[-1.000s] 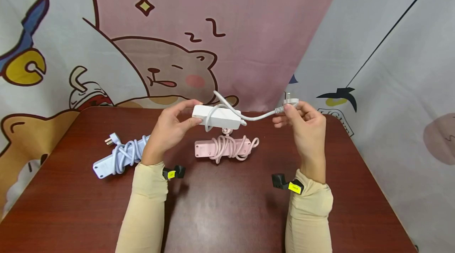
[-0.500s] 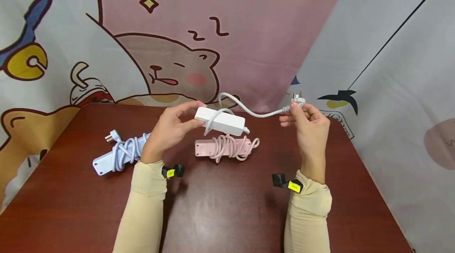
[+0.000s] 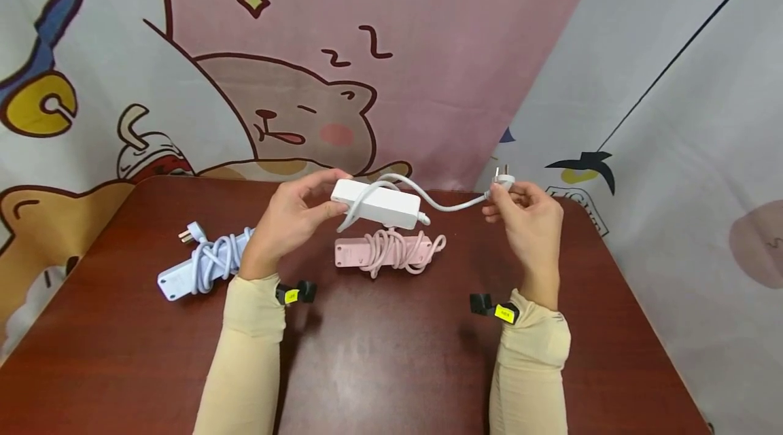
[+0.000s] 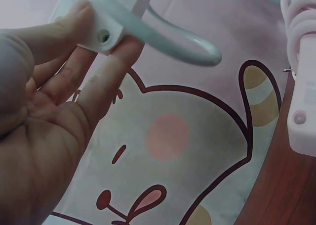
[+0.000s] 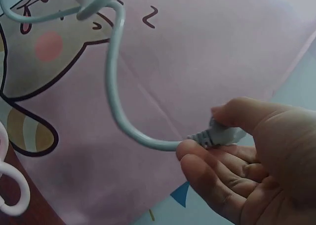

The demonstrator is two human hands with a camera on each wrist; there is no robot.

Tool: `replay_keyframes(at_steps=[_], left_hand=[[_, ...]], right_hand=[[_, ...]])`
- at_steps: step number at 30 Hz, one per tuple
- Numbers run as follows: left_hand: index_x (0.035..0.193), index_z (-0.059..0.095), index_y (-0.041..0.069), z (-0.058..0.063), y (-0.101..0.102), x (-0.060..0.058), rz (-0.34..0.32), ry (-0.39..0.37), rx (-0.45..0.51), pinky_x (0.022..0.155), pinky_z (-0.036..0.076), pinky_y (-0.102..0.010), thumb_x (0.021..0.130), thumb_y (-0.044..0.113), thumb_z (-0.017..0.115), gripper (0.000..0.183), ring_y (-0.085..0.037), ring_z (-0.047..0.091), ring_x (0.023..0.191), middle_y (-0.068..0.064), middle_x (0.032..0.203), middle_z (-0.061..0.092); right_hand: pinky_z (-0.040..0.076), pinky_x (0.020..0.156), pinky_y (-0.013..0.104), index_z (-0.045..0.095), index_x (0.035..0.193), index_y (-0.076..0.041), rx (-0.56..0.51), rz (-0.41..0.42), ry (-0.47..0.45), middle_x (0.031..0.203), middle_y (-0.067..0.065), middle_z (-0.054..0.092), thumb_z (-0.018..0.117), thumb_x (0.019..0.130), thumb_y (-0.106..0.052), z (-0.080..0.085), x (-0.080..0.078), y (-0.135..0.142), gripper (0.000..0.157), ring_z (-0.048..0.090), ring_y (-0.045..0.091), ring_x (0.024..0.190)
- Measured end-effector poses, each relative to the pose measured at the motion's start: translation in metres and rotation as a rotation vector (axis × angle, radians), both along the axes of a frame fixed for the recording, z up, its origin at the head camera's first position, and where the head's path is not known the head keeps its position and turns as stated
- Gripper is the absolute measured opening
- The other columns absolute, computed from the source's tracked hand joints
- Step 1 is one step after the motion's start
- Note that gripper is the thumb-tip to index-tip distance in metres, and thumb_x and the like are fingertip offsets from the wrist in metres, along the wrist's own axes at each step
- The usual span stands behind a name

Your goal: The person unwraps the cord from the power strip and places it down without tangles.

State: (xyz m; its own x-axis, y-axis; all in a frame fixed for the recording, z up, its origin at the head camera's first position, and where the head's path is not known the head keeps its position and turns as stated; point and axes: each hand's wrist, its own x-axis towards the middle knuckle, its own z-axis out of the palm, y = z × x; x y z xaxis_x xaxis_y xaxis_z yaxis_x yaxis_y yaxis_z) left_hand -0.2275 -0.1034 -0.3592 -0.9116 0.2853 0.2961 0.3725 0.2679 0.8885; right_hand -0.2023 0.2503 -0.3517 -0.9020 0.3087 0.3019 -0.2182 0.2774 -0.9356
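My left hand [image 3: 292, 217] pinches one end of a white power strip [image 3: 391, 208], thumb on the near side and fingers behind, holding it above the table. A loop of its white cord [image 3: 449, 207] crosses over the strip and stretches to the right. At the cord's far end, my right hand [image 3: 531, 221] pinches the white plug [image 3: 503, 180] between thumb and fingers, its prongs pointing up. In the right wrist view the cord [image 5: 113, 81] hangs in a curve up to the plug [image 5: 222, 135]. The left wrist view shows a screw hole [image 4: 103, 36] in the strip's end.
Beneath the white strip, a pink power strip [image 3: 351, 253] wrapped in its own cord lies on the brown table [image 3: 391, 353]. To the left rests a light blue power strip [image 3: 177, 281], likewise wrapped, partly behind my left hand. A printed cartoon curtain [image 3: 459, 47] hangs behind the table.
The plug moved slightly right, then back left and a little lower. The white strip shifted slightly, and the cord loop over it has changed shape. Both hands keep their hold.
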Motion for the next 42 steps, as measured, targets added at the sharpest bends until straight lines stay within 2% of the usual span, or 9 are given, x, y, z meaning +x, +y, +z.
replay_keyframes(at_steps=[6, 9, 15, 18, 22, 25, 31, 38, 42], left_hand=[[0.128, 0.067, 0.019, 0.001, -0.001, -0.001, 0.020, -0.013, 0.008, 0.067, 0.052, -0.023, 0.092, 0.011, 0.076, 0.038, -0.017, 0.065, 0.090, -0.007, 0.114, 0.073], [0.129, 0.067, 0.017, 0.001, -0.001, -0.001, 0.025, -0.013, 0.022, 0.066, 0.054, -0.022, 0.093, 0.009, 0.074, 0.038, -0.016, 0.065, 0.088, -0.009, 0.114, 0.073], [0.130, 0.067, 0.014, -0.001, -0.001, -0.003, 0.069, 0.039, 0.066, 0.072, 0.058, -0.020, 0.092, 0.007, 0.074, 0.039, -0.011, 0.067, 0.093, -0.011, 0.118, 0.073], [0.130, 0.067, 0.013, -0.002, -0.001, -0.004, 0.112, 0.062, 0.066, 0.071, 0.057, -0.020, 0.092, 0.008, 0.075, 0.039, -0.009, 0.067, 0.093, -0.010, 0.120, 0.073], [0.131, 0.067, 0.018, -0.002, -0.001, -0.005, 0.159, 0.069, 0.069, 0.071, 0.055, -0.020, 0.094, 0.011, 0.074, 0.038, -0.009, 0.068, 0.095, -0.010, 0.120, 0.074], [0.131, 0.067, 0.020, -0.002, 0.000, -0.006, 0.200, 0.081, 0.080, 0.072, 0.055, -0.019, 0.095, 0.012, 0.073, 0.038, -0.008, 0.069, 0.099, -0.009, 0.121, 0.074], [0.133, 0.065, 0.015, -0.005, -0.003, -0.008, 0.264, 0.106, 0.132, 0.073, 0.053, -0.016, 0.096, 0.009, 0.071, 0.039, -0.012, 0.068, 0.109, -0.010, 0.127, 0.071], [0.132, 0.065, 0.012, -0.005, -0.002, -0.010, 0.236, 0.101, 0.119, 0.073, 0.053, -0.014, 0.096, 0.009, 0.070, 0.037, -0.023, 0.068, 0.113, -0.013, 0.122, 0.072], [0.131, 0.066, 0.013, -0.005, -0.001, -0.010, 0.228, 0.096, 0.109, 0.075, 0.052, -0.013, 0.095, 0.009, 0.072, 0.036, -0.023, 0.068, 0.110, -0.014, 0.120, 0.073]], right_hand=[[0.059, 0.062, 0.019, 0.068, 0.108, 0.001, 0.244, 0.002, -0.082, 0.075, -0.007, 0.073, 0.075, 0.094, -0.026, -0.001, 0.001, 0.007, 0.031, 0.071, 0.003, 0.060], [0.058, 0.061, 0.017, 0.068, 0.108, 0.002, 0.318, 0.014, -0.084, 0.078, 0.000, 0.074, 0.075, 0.094, -0.027, -0.003, 0.002, 0.008, 0.034, 0.071, 0.002, 0.060], [0.054, 0.060, 0.013, 0.069, 0.105, 0.003, 0.433, 0.041, -0.081, 0.086, 0.021, 0.076, 0.073, 0.095, -0.028, -0.004, 0.002, 0.009, 0.033, 0.069, 0.000, 0.059], [0.054, 0.059, 0.014, 0.070, 0.104, 0.001, 0.469, 0.071, -0.105, 0.086, 0.020, 0.077, 0.072, 0.096, -0.030, -0.003, 0.003, 0.011, 0.032, 0.070, 0.004, 0.059], [0.054, 0.060, 0.015, 0.070, 0.105, -0.001, 0.514, 0.123, -0.157, 0.086, 0.017, 0.077, 0.072, 0.096, -0.032, -0.001, 0.005, 0.013, 0.032, 0.073, 0.013, 0.063], [0.054, 0.062, 0.015, 0.070, 0.106, -0.002, 0.550, 0.156, -0.195, 0.086, 0.015, 0.077, 0.073, 0.095, -0.032, 0.001, 0.007, 0.015, 0.032, 0.074, 0.014, 0.064], [0.054, 0.064, 0.016, 0.070, 0.107, -0.005, 0.590, 0.199, -0.240, 0.083, 0.012, 0.078, 0.074, 0.094, -0.031, 0.005, 0.009, 0.018, 0.030, 0.073, 0.013, 0.066], [0.055, 0.064, 0.017, 0.071, 0.109, -0.004, 0.547, 0.217, -0.215, 0.087, 0.013, 0.078, 0.075, 0.093, -0.031, 0.007, 0.013, 0.018, 0.031, 0.073, 0.012, 0.065], [0.058, 0.064, 0.021, 0.071, 0.109, -0.003, 0.452, 0.241, -0.178, 0.084, 0.000, 0.076, 0.075, 0.093, -0.026, 0.008, 0.015, 0.020, 0.028, 0.073, 0.011, 0.065]])
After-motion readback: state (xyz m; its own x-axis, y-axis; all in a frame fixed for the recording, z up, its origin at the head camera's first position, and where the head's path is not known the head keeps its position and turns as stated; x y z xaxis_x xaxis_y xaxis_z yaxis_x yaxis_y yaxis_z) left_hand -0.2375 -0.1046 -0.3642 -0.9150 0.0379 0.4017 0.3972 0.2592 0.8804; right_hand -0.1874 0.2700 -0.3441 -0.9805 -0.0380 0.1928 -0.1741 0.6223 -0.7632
